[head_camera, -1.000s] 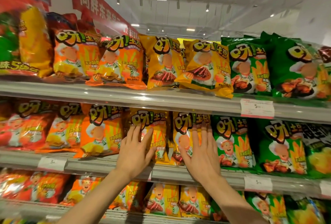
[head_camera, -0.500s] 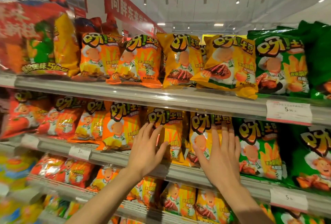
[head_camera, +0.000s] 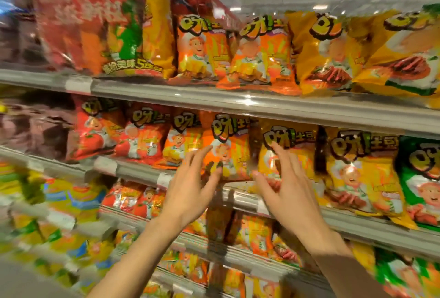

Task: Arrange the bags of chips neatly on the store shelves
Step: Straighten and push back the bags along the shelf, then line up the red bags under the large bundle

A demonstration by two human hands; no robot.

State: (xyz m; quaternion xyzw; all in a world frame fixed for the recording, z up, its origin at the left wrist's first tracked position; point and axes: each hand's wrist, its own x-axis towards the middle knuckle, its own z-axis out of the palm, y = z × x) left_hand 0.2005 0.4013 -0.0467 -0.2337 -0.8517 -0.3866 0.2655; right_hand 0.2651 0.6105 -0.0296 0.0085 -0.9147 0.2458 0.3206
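Observation:
Bags of chips stand in rows on grey store shelves (head_camera: 238, 105). On the middle shelf an orange bag (head_camera: 232, 145) leans beside a yellow bag (head_camera: 295, 155). My left hand (head_camera: 192, 185) is spread open, its fingertips at the orange bag's lower left edge. My right hand (head_camera: 285, 190) is also open, fingers apart, resting against the front of the yellow bag. Neither hand grips a bag. The view is blurred by motion.
Red bags (head_camera: 142, 136) fill the middle shelf's left, a green bag (head_camera: 421, 178) its right. The top shelf holds orange bags (head_camera: 202, 47) and yellow bags (head_camera: 326, 52), with a large multi-pack (head_camera: 95, 26) at left. Lower shelves (head_camera: 238, 255) carry more bags.
The view has swung left along the shelves. Both hands slid left, from the two yellow bags to the orange bag and the yellow one beside it, and stayed open.

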